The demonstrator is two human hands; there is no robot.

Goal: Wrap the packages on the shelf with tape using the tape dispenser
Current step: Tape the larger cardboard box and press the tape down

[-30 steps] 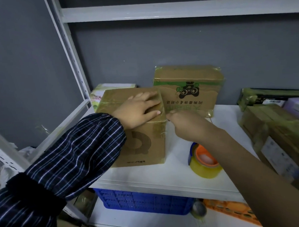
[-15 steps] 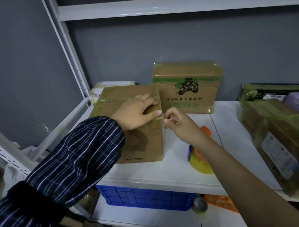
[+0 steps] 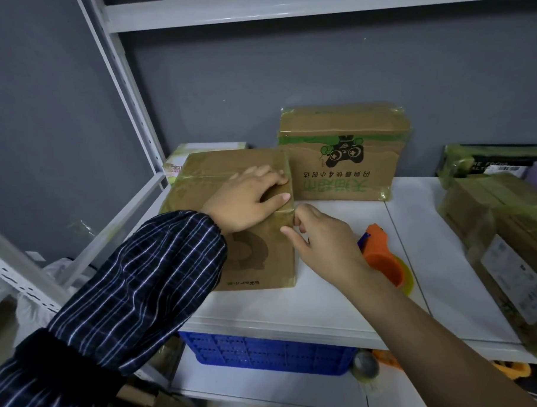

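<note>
A brown cardboard box [image 3: 222,171] wrapped in yellowish tape stands on the white shelf [image 3: 326,299]. My left hand [image 3: 248,201] lies flat on its top near the right edge, pressing it down. My right hand [image 3: 321,244] is at the box's upper right corner, with thumb and fingers pinched against the taped edge. The orange tape dispenser [image 3: 382,260] with its yellow roll lies on the shelf just right of my right wrist, partly hidden by it. A second taped box [image 3: 345,150] with a green and black print stands behind.
Taped packages [image 3: 509,242] are stacked at the right end of the shelf. A small pale box [image 3: 197,154] sits behind the near box. A blue crate [image 3: 267,351] is on the lower shelf. White shelf uprights [image 3: 123,86] and a brace stand at the left.
My right hand has moved up from beside the dispenser to the box's right corner and pinches there. The left hand stays on the box top. The camera view has shifted slightly.
</note>
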